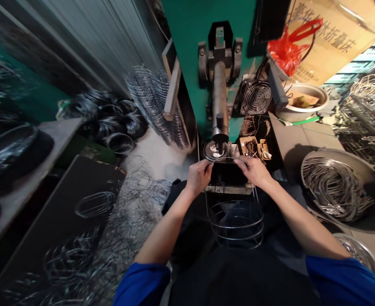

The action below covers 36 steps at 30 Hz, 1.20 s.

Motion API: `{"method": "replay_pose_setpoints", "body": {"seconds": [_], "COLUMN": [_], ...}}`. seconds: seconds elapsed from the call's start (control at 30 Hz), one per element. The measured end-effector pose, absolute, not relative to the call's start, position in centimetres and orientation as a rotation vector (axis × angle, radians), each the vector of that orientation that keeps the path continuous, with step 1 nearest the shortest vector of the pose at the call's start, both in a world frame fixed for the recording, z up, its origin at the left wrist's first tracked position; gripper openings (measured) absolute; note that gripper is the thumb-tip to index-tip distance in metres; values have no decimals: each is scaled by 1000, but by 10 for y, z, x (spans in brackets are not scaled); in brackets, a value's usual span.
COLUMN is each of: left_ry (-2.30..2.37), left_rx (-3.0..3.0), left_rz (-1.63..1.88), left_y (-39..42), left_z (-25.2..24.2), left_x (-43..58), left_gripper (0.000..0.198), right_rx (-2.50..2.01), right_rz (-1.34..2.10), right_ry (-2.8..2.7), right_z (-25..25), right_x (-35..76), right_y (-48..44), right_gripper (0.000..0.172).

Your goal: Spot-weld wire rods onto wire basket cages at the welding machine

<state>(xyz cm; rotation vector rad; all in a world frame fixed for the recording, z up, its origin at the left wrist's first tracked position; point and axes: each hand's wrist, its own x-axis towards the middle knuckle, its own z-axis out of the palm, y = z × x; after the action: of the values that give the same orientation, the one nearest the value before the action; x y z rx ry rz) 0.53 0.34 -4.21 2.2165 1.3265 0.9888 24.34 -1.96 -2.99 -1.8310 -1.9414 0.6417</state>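
Cage [237,221] of thin wire hangs in front of us, between our knees and the green machine [220,85]. Its long axis runs from the machine's round disc [215,151] down and back toward our lap, with the top ring up against the disc and the wider hoops lower down, near our body. We see the ribs run almost straight down from the ring to the hoops. Our left hand [199,175] reaches forward with the forearm stretched out and the wrist straight, its fingers curled shut, pinching the ring's left side. Our right hand [254,170] comes in from the other side, knuckles up, fingers closed on the ring's right side just beside the disc. Both sleeves are blue and pushed up. A small fan [256,97] sits right of the machine, a tub [334,187] of wire pieces lies at our right, and loose rings [95,204] rest on a dark board at our left.
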Motion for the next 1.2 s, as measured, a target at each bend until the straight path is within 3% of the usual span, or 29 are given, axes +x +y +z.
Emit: {"method": "replay_pose_setpoints", "body": {"seconds": [1.2], "left_ry": [1317], "left_rx": [2255], "left_rz": [998], "left_y": [15], "left_z": [-23], "left_x": [-2], "left_gripper": [26], "right_rx": [-1808], "right_rz": [627], "right_ry": [-1991], "right_z": [-5], "right_x": [234], "right_y": [-4], "right_gripper": [33]}}
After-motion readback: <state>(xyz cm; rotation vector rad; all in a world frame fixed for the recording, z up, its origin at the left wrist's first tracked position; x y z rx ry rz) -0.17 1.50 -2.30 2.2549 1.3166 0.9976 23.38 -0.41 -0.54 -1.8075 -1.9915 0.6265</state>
